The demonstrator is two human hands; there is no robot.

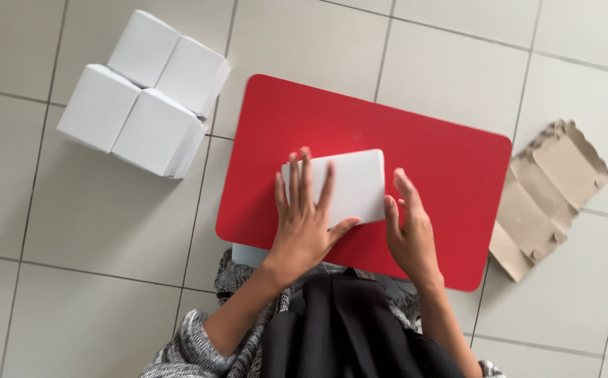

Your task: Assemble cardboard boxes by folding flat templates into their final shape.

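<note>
Our left hand (305, 213) lies flat, open, on the white card (349, 183) at frame centre; right hand (409, 231), open, edges it. Uneven pressure could skew it.

— Which views are recording at this moment?

— One only, the head camera. It is sitting on the person's head and looking almost straight down.

— What is it facing?

— It is facing the tiled floor (73, 231), with the red board (451, 161) lying near the middle of the picture. The person's own dark clothing is filling the bottom edge, so the lens is pointing down past the chest.

— How near is it standing?

— Near enough that the left hand (304, 217) and right hand (409, 231) are showing large, yet the stacked white boxes (143, 98) at upper left and the brown cardboard piece (549, 196) at right are staying inside the picture.

— Any overlap between views?

— None to report; a single view is covering the scene.
</note>
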